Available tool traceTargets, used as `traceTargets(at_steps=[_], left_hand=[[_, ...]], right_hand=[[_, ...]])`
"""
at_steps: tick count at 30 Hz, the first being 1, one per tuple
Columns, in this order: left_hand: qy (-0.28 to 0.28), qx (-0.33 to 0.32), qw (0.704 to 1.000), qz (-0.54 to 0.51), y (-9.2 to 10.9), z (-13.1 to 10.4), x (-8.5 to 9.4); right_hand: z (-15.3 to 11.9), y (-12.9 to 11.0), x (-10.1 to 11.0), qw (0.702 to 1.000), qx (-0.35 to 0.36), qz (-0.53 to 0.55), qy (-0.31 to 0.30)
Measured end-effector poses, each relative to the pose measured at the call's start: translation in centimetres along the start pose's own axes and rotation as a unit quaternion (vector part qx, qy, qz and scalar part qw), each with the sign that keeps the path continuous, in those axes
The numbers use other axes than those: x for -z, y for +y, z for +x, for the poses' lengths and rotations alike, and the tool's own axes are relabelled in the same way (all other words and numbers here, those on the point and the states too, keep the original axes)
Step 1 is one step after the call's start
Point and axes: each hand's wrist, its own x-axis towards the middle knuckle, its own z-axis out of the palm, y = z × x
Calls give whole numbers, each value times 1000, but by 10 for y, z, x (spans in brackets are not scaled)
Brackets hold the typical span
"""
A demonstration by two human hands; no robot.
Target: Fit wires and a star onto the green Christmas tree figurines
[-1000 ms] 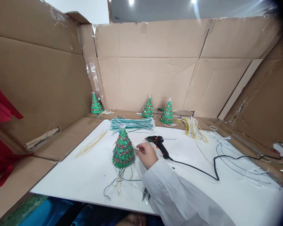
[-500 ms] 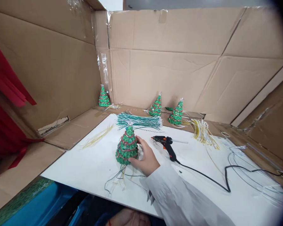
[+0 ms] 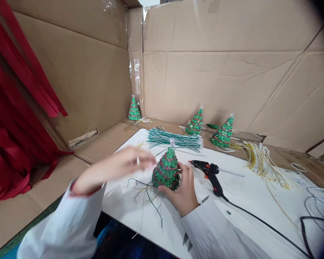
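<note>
A small green beaded tree (image 3: 166,168) with red bands and a pale star on top stands on the white board (image 3: 118,201). Fingers and thumb of my right hand (image 3: 184,190) are wrapped round its lower right side. Just left of the tree is my left hand (image 3: 118,163), smeared by motion; whether it touches the tree, and how its fingers are set, cannot be made out. Loose green and pale wires (image 3: 148,194) spread from the tree's base on the board.
A black glue gun (image 3: 212,176) lies right of the tree, its cord trailing right. Behind are a green wire bundle (image 3: 175,139), a yellow-white bundle (image 3: 264,163) and more trees (image 3: 223,133). Cardboard walls (image 3: 218,82) surround the board; red strips (image 3: 13,108) hang left.
My left hand has risen from below the board's edge to the tree's left side. The view has shifted left, and the tree in my right hand has turned, its wires now pointing more leftward.
</note>
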Motion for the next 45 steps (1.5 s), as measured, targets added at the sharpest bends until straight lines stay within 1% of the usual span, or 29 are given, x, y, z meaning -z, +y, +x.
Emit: traceTargets(at_steps=[2, 4, 6, 8, 10, 14, 19, 26, 29, 33, 35, 37, 41, 45], left_hand=[[-62, 102, 993, 16, -29, 36, -12], [-101, 204, 973, 43, -48, 57, -31], [-132, 277, 950, 65, -60, 61, -53], [-156, 317, 932, 76, -66, 55, -70], [-170, 340, 921, 83, -71, 47, -80], [-182, 364, 910, 81, -76, 43, -84], [-173, 370, 911, 63, -75, 46, -85], [-127, 372, 919, 1, -78, 45, -87], [-100, 382, 918, -40, -83, 46, -95], [-67, 400, 908, -103, -90, 47, -108], [-52, 407, 903, -128, -92, 46, -112], [-34, 413, 899, -141, -94, 46, -112], [-3, 413, 898, -154, -93, 46, -106], [10, 411, 894, -177, -91, 46, -102]], right_hand=[[0, 0, 0, 1000, 7, -2, 5], [0, -1, 0, 1000, 9, -10, 10], [-1, -3, 1, 1000, 8, -19, 7], [-1, -5, 2, 1000, 4, -26, 0], [-1, -6, 4, 999, -2, -31, -4], [0, -7, 8, 999, -12, -32, -15], [2, -8, 11, 999, -13, -18, -35], [5, -9, 14, 998, -10, -19, -55], [4, -8, 15, 998, -6, -23, -61], [4, -6, 15, 998, -1, -27, -63], [4, -6, 15, 998, 2, -28, -62], [4, -7, 15, 998, 4, -28, -61], [4, -8, 15, 998, 7, -32, -58], [3, -8, 15, 998, 9, -37, -57]])
